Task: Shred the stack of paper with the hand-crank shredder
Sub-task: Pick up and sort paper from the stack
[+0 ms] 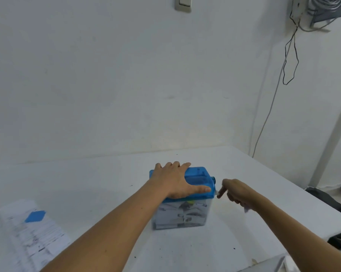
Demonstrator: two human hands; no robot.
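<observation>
The hand-crank shredder (pixel 199 175) has a blue lid on a clear bin (pixel 182 214) that holds paper strips, and it stands mid-table. My left hand (pixel 175 179) lies flat on the lid with fingers spread and the thumb along the front edge. At the shredder's right side, my right hand (pixel 234 190) has its fingers curled round the pale crank handle (pixel 218 193), which is mostly hidden by the hand. The stack of paper (pixel 34 230) lies flat at the near left, printed, with a blue patch on top.
The white table (pixel 106 183) meets a white wall at the back, and its right edge runs diagonally. Dark fabric (pixel 334 205) lies beyond that edge. Cables (pixel 289 55) hang down the wall at the right. A pale object (pixel 287 264) sits at the near right edge.
</observation>
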